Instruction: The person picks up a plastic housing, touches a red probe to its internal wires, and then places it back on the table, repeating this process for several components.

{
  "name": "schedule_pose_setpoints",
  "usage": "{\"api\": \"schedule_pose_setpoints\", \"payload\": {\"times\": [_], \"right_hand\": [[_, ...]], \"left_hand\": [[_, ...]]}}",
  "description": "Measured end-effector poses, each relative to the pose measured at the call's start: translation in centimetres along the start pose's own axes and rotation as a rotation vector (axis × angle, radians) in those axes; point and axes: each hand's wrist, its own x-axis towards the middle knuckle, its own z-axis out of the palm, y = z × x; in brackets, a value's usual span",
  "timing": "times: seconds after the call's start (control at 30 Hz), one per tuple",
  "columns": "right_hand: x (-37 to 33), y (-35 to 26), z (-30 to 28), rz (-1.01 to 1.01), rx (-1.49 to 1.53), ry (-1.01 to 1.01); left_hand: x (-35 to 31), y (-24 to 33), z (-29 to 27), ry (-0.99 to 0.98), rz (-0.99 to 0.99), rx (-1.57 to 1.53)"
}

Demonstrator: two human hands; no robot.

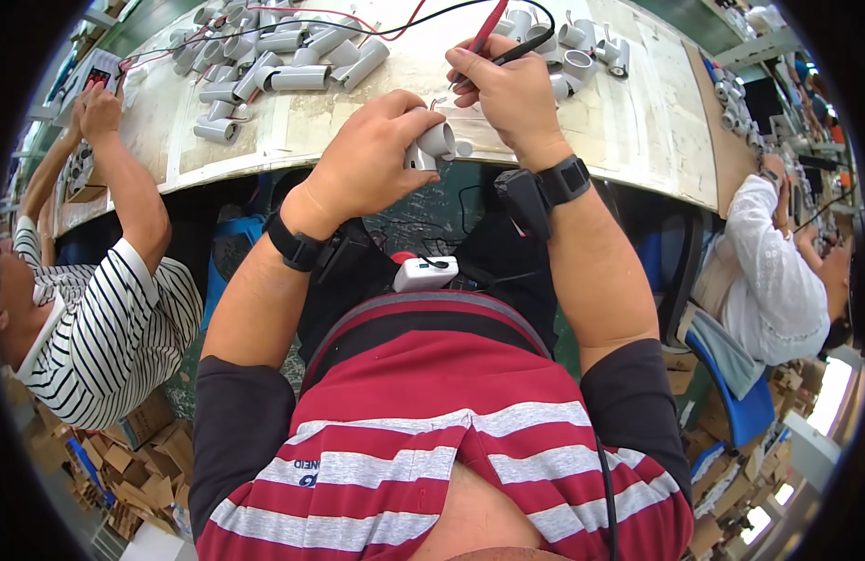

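Near the bench's front edge, our left hand (371, 164) is wrapped around a short grey pipe fitting (432, 145), its long axis roughly level and its open round mouth pointing toward two o'clock, while our right hand (512, 93) pinches a red probe (484, 33) and a black probe (521, 51) just above it. At eleven o'clock from the fitting lies a heap of grey fittings (273, 61); at six o'clock, below the bench (638, 122), sits a small white box (425, 273) with a red end.
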Motion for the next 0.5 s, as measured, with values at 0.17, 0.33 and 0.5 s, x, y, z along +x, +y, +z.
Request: {"api": "schedule_pose_setpoints", "payload": {"times": [0.17,0.33,0.5], "right_hand": [[-0.2,1.2,-0.1,0.042,0.064,0.008],[-0.5,1.7,-0.6,0.020,0.097,0.032],[-1.0,1.5,0.2,0.014,0.141,-0.038]], "left_hand": [[0.0,0.4,0.1,-0.034,-0.089,-0.043],[-2.1,1.6,0.9,-0.055,-0.503,-0.700],[-5.2,2.3,3.1,0.331,-0.656,-2.049]]}}
